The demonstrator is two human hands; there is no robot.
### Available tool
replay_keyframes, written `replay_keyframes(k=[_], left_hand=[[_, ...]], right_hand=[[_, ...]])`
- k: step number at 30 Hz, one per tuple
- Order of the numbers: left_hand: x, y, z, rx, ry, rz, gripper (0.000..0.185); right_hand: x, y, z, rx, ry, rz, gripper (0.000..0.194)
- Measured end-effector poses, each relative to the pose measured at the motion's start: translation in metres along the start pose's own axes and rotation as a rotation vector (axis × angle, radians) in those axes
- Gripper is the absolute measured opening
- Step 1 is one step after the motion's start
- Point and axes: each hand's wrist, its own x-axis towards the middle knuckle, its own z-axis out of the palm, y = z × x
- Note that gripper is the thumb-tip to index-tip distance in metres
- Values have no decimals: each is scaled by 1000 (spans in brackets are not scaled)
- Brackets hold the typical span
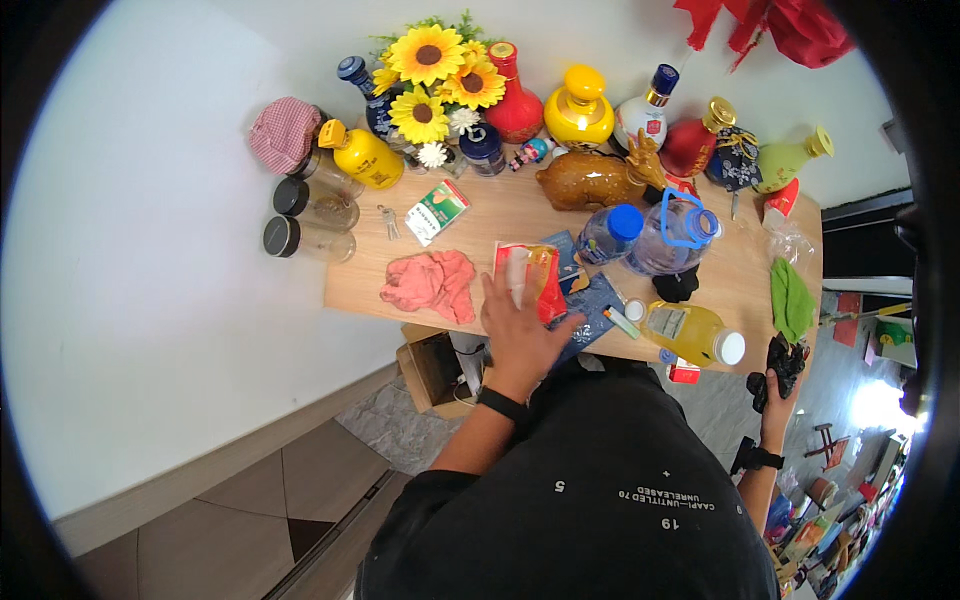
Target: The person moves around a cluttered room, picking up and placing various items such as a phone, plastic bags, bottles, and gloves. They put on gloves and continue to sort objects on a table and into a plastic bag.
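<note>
My left hand (523, 330), fingers spread, is over the lower part of a red and white plastic packet (546, 279) on the wooden table; whether it touches the packet I cannot tell. Left of it lies a crumpled pink cloth (431, 285). At the table's right edge my right hand (778, 401) grips a crumpled black plastic bag (786, 367), just below a green cloth (792, 300). Between the hands a bottle of yellow liquid (690, 330) lies near the front edge, with a lighter (622, 322) and a dark blue packet (596, 311) beside it.
Two clear plastic bottles, one small (600, 238) and one large with a blue handle (667, 244), stand mid-table near a brown deer figurine (589, 180). Decorative bottles and sunflowers (427, 54) line the wall. Glass jars (322, 240) lie left. An open cardboard box (424, 375) sits below.
</note>
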Motion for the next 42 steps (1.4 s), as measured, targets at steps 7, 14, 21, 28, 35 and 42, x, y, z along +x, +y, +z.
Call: replay_keyframes(k=[7, 14, 21, 28, 35, 42], left_hand=[[0, -10, 22, 182, -237, -86, 70], [9, -21, 12, 45, -147, -42, 60], [38, -67, -42, -109, 107, -25, 49], [49, -65, -36, 163, -343, 54, 54], [72, -29, -20, 383, -322, -139, 80], [72, -50, 9, 356, -106, -89, 84]], right_hand=[[5, -11, 4, -41, -36, -39, 68], [8, -7, 5, -90, -42, -31, 71], [2, 1, 1, -17, -1, -38, 72], [4, 8, 0, -70, -36, -17, 69], [-2, 0, 2, -67, -48, -20, 66], [-5, -12, 3, -35, -61, -44, 65]])
